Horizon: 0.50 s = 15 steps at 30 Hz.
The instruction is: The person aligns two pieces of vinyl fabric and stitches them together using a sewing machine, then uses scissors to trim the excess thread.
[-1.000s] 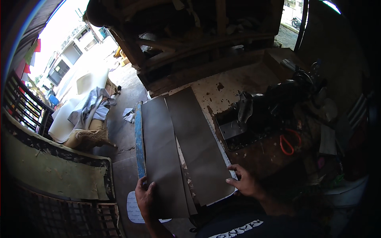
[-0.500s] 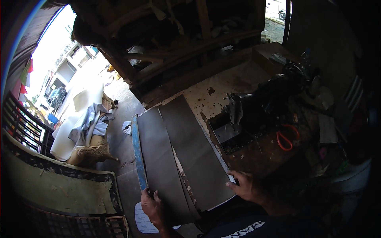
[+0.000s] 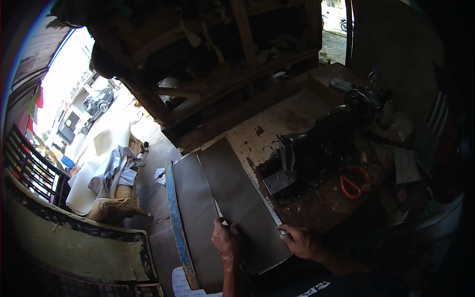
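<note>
Brown and smooth, the left panel [image 3: 190, 198] and the right panel [image 3: 242, 190] lie side by side on the tabletop [image 3: 292, 110], to the left of the sewing machine [image 3: 321, 136]. Your left hand [image 3: 226, 241], left of the machine and nearer to you than it is, has its fingers curled over the narrow pale gap between the panels; I cannot tell whether it has pinched an edge. Your right hand [image 3: 299, 241] is on your side of the machine, thumb and forefinger close together at the right panel's outer edge, by a pale strip [image 3: 267, 204]; whether they grip or merely rest there, I cannot tell.

Pulling with one hand alone could slide the panels out of line, since no weight shows on their ends left of the machine. Uneven pressure from your right hand might skew or crease the right panel. A drag toward the machine could catch a corner on its metal plate [image 3: 279, 182], or on the orange loop handles [image 3: 351, 196] at its near side. Pushing away from the machine risks sending the left panel over the table's blue edge [image 3: 179, 225].
</note>
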### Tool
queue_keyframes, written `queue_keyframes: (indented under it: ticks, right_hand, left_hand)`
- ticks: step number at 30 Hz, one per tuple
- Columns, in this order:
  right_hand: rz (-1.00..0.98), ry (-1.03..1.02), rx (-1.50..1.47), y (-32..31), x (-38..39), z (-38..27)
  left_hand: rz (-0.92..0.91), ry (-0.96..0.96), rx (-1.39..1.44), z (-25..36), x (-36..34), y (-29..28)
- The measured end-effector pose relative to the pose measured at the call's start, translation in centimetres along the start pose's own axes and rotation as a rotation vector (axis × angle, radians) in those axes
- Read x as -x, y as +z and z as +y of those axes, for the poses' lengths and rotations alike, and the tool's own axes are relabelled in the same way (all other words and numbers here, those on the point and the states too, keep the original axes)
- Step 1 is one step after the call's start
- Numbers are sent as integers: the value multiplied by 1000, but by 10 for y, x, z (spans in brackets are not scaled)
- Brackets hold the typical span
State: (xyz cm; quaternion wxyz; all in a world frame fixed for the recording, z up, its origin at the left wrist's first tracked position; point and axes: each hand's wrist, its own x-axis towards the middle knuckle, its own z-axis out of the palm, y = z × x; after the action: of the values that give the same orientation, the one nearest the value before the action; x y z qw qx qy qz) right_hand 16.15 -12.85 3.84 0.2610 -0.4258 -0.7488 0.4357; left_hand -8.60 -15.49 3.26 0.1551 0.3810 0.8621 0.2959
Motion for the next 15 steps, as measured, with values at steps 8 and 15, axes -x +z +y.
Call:
queue_keyframes:
  ticks: [8,15]
  right_hand:
    - [-13,-26,-70,0,-9,1]
    - [-263,4,-570,-33,-6,-13]
  left_hand:
    - [63,240,97,-16,-26,10]
    - [333,23,161,-53,-17,-85]
